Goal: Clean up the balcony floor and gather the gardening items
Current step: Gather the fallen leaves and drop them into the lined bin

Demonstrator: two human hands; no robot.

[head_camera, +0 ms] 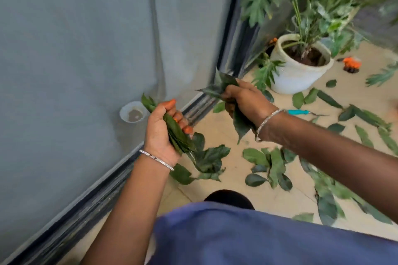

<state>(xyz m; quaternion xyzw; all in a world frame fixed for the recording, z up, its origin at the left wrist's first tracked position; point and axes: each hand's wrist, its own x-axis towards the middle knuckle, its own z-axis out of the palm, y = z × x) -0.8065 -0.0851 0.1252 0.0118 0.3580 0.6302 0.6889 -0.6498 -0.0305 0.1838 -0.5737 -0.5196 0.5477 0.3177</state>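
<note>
My left hand (160,130) grips a stacked bundle of green leaves (176,132) above the floor near the glass wall. My right hand (245,98) holds a second bunch of leaves (217,87), some sticking up and some hanging below the palm. Many loose green leaves (271,164) lie scattered over the beige tiled floor (241,135) under and to the right of both hands. A teal-handled tool (298,112) lies on the floor just past my right wrist.
A white pot (299,75) with a tall green plant stands at the back by the corner. Small orange items (352,63) lie right of it. A small white cup (133,112) shows beyond the grey glass wall (75,49). A dark door track (103,189) runs along the left.
</note>
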